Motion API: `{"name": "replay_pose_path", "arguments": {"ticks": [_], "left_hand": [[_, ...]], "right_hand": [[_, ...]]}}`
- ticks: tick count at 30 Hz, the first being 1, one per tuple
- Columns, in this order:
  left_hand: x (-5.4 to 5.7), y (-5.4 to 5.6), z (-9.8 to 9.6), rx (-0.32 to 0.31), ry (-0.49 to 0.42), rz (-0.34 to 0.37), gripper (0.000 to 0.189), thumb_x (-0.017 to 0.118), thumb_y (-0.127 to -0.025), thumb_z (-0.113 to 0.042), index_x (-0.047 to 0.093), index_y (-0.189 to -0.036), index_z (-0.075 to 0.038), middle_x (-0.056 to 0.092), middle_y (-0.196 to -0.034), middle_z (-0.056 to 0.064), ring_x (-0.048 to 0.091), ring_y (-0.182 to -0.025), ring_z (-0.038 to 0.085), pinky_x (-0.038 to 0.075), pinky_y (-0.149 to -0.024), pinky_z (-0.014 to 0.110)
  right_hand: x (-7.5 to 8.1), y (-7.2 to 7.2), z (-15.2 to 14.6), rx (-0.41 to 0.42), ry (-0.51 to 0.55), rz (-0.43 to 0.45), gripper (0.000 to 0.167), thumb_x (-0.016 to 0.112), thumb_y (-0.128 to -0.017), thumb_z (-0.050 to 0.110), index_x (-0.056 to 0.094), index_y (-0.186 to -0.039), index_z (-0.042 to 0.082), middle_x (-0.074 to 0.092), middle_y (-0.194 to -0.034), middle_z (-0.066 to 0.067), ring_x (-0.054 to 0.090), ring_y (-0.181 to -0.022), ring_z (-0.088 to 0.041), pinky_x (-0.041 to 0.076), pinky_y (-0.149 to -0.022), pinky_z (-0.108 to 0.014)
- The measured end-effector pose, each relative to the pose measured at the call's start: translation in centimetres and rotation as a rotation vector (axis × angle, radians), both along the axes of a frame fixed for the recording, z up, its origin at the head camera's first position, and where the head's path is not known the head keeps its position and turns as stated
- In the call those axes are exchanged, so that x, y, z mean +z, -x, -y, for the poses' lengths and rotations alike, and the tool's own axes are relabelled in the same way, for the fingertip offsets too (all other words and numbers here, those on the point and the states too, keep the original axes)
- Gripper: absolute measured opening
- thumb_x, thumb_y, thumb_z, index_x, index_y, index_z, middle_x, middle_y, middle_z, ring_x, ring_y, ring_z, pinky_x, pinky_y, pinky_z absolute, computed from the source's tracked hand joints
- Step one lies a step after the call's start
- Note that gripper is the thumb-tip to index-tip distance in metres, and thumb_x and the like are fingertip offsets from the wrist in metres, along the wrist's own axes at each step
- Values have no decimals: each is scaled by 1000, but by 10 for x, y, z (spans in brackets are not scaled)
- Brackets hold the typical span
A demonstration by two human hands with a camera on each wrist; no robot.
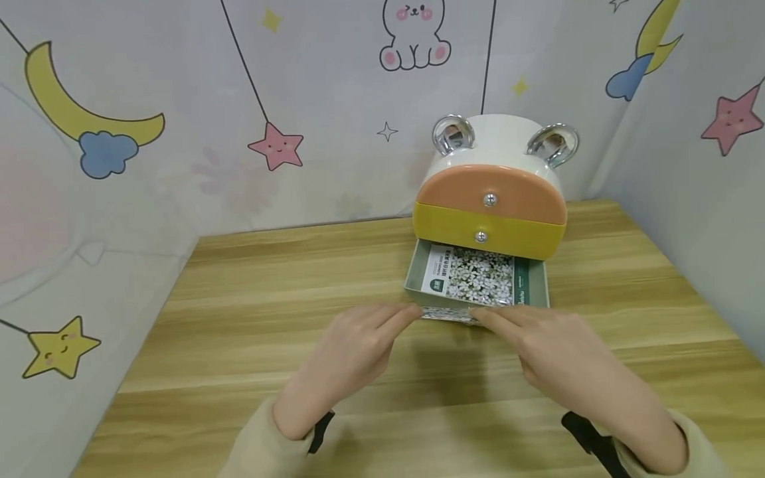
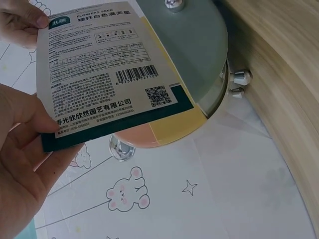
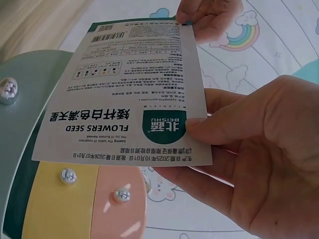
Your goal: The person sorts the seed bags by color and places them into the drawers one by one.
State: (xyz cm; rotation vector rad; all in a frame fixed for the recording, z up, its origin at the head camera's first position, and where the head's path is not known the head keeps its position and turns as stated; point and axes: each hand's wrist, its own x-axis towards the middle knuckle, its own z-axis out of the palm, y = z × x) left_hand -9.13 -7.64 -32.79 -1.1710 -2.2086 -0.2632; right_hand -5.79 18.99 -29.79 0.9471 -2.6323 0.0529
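A flat seed packet [image 1: 449, 315] spans the gap between both hands, seen nearly edge-on in the head view. My left hand [image 1: 364, 335] pinches one end of it and my right hand [image 1: 540, 338] the other. In the wrist views the packet [image 2: 104, 74] shows its printed back, with a barcode and a green band. Thumb lies on the printed face, fingers beneath. Just beyond it, the green bottom drawer [image 1: 417, 262] of a small cabinet is pulled out. A second seed packet [image 1: 478, 275], picturing white flowers, lies inside that drawer.
The rounded white cabinet [image 1: 508, 136] has two silver ear-like rings, an orange drawer [image 1: 454, 189] and a yellow drawer [image 1: 442, 222] with silver knobs, both shut. It stands at the back of the wood-grain table [image 1: 269, 285], near a cartoon-printed backdrop [image 1: 335, 79].
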Motion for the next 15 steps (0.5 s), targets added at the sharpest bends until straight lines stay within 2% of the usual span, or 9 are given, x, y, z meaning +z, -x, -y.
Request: {"name": "replay_pose_path", "arguments": {"ticks": [6,15], "left_hand": [[-2,10,-8,-12,6,-21,42,59,-78,12,67,-113,-11,72,-108,0,70,-98,14,56,-85,25],[-13,29,-18,-42,-9,-81,41,61,-78,13,69,-111,-10,73,-108,2,69,-100,14,54,-92,24]], "right_hand": [[-2,2,-6,-22,1,-15,64,66,-65,-13,66,-121,16,71,-113,-2,69,-86,-21,31,-43,-18],[-13,11,-13,-29,25,-61,65,63,-64,-14,65,-122,14,71,-115,-4,70,-84,-23,28,-42,-17]]}}
